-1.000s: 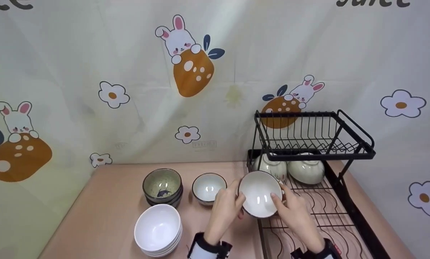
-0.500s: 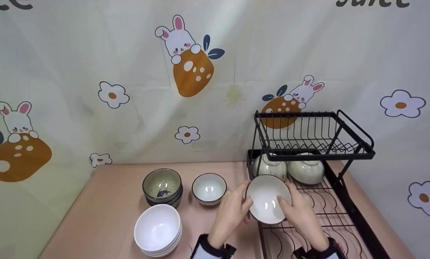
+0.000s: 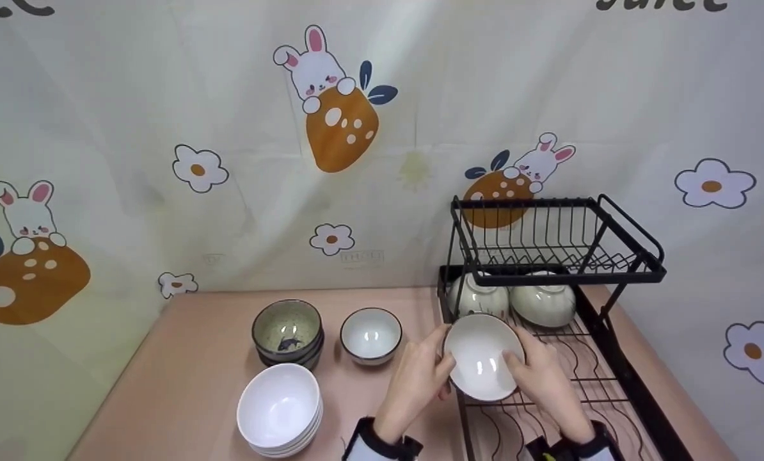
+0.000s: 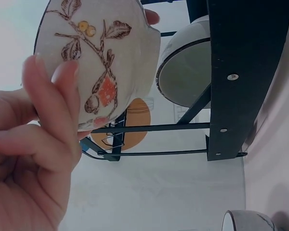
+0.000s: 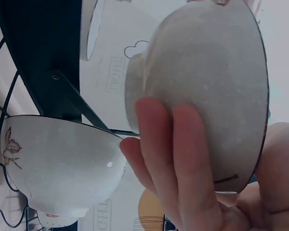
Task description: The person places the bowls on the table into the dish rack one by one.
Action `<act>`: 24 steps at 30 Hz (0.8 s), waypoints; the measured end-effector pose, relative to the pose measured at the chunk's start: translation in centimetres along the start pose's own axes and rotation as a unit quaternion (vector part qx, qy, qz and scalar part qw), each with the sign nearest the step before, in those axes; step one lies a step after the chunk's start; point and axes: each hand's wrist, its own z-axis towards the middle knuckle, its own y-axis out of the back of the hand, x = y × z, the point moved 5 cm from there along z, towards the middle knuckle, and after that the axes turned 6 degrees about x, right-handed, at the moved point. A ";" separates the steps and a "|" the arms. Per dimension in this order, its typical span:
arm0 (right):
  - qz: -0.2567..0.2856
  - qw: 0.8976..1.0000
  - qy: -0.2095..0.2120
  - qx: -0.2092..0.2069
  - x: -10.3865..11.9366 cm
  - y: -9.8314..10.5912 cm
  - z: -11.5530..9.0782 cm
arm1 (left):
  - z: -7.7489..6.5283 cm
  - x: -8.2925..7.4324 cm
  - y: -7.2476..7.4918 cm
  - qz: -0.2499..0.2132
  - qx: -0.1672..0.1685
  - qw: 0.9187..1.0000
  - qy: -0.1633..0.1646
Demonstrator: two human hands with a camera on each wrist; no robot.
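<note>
Both hands hold a white bowl [image 3: 482, 358] with a dark rim, tilted so its inside faces the head camera, above the left part of a black dish rack [image 3: 612, 342]. My left hand [image 3: 415, 378] grips its left side; the left wrist view shows a painted branch with a red flower on the bowl's outside [image 4: 106, 62]. On the opposite side my right hand [image 3: 544, 378] pinches the rim, thumb inside and fingers spread under the outer wall [image 5: 207, 96]. Two pale bowls, a left one [image 3: 481, 296] and a right one [image 3: 543, 304], sit upside down at the rack's back.
Left of the rack, a small dark-rimmed bowl [image 3: 371, 336] stands on the pink table [image 3: 183, 378]. Beside it are stacked green-brown bowls [image 3: 286, 330] and a stack of white bowls [image 3: 279, 410]. The rack's upper tier [image 3: 555, 240] overhangs the back bowls.
Both hands have carried the bowl rightward and slightly nearer the person, over the rack's left side. The stacks and the bowls in the rack stay put.
</note>
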 end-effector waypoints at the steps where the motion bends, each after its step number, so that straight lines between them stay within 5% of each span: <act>1: -0.001 1.000 0.002 0.000 0.0 0.1 0.0 | 0.0 0.0 -0.1 -0.009 0.006 1.000 0.006; 10: 0.020 1.000 0.001 -0.006 -0.2 1.2 0.0 | -0.2 0.0 -0.9 -0.018 0.054 0.998 0.021; 20: -0.028 0.999 0.004 -0.044 -0.4 3.0 0.0 | 0.0 0.3 -1.9 -0.037 0.093 0.995 0.018; 24: -0.035 0.998 -0.005 -0.055 -0.9 3.8 0.0 | 0.0 0.6 -2.3 0.015 0.094 0.995 0.040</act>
